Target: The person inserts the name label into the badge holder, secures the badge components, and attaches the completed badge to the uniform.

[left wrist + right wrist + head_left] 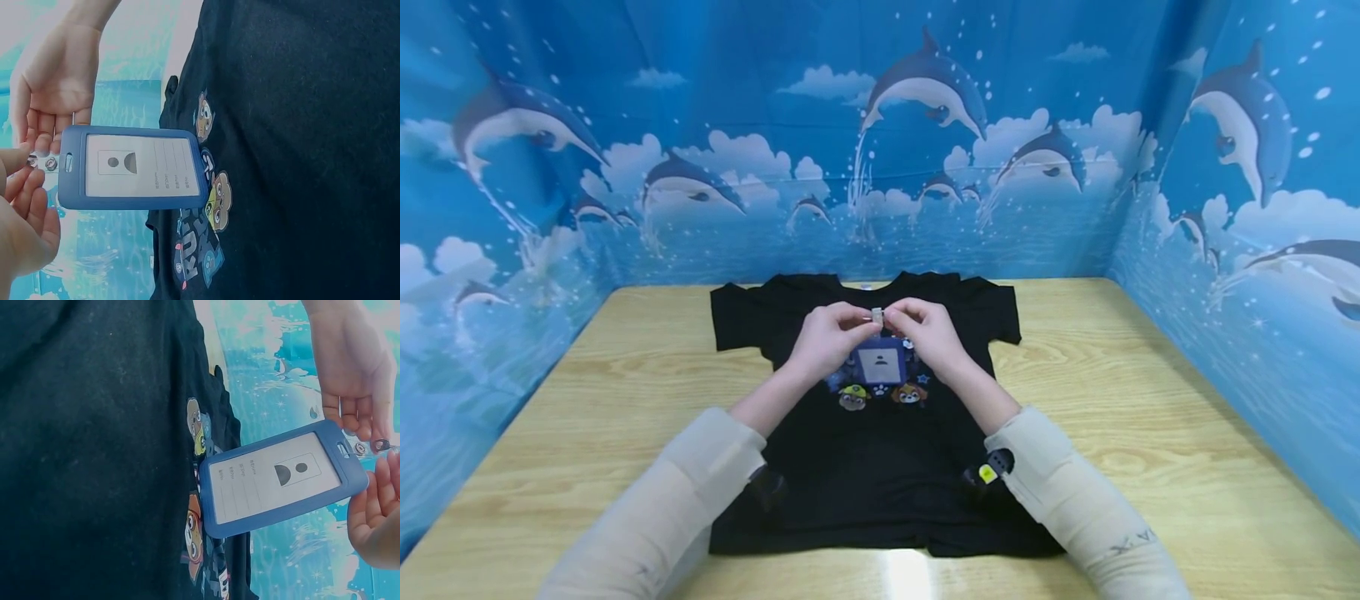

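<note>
In the head view my left hand [829, 335] and right hand [927, 333] meet above the shirt's print, both pinching a small metal clip [877, 315] between thumb and fingers. From the clip's clear snap strap [360, 449] hangs a blue-framed badge holder [140, 205] with a white printed card [265, 478] inside. The badge is held up in front of a black T-shirt [865, 483]; whether its lower edge touches the cloth I cannot tell. Fingertips partly cover the clip in the wrist views.
The T-shirt lies spread on a light wooden table [625, 400], collar at the far edge, cartoon dogs [853, 397] printed on its chest. A blue dolphin-patterned curtain [760, 150] encloses the back and both sides.
</note>
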The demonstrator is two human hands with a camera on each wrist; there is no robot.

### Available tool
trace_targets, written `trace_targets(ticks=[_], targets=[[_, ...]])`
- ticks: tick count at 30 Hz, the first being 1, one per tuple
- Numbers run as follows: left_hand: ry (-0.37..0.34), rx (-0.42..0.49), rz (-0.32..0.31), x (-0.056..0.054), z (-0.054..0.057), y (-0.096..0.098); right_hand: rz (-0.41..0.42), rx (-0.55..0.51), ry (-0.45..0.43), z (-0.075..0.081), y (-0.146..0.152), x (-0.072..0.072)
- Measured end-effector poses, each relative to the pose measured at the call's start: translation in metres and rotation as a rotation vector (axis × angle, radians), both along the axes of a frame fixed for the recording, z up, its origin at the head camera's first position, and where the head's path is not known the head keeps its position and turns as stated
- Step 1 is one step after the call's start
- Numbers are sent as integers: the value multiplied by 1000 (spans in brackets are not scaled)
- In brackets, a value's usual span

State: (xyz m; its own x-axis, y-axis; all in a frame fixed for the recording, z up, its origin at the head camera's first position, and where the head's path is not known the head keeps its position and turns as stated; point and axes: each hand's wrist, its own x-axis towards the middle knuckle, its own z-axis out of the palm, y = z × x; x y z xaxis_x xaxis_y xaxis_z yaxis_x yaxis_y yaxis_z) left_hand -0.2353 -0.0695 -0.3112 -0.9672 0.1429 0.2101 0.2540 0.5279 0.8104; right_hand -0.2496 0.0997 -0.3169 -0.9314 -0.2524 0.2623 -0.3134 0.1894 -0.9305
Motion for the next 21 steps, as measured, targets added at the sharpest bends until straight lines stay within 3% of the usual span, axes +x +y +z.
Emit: trace_targets(ticks=[13, 21], targets=[[23, -66, -54, 0, 1, -1, 12, -77, -204, 4, 0, 1], [73, -105, -61, 1, -2, -1, 31, -119, -310, 4, 1, -1]])
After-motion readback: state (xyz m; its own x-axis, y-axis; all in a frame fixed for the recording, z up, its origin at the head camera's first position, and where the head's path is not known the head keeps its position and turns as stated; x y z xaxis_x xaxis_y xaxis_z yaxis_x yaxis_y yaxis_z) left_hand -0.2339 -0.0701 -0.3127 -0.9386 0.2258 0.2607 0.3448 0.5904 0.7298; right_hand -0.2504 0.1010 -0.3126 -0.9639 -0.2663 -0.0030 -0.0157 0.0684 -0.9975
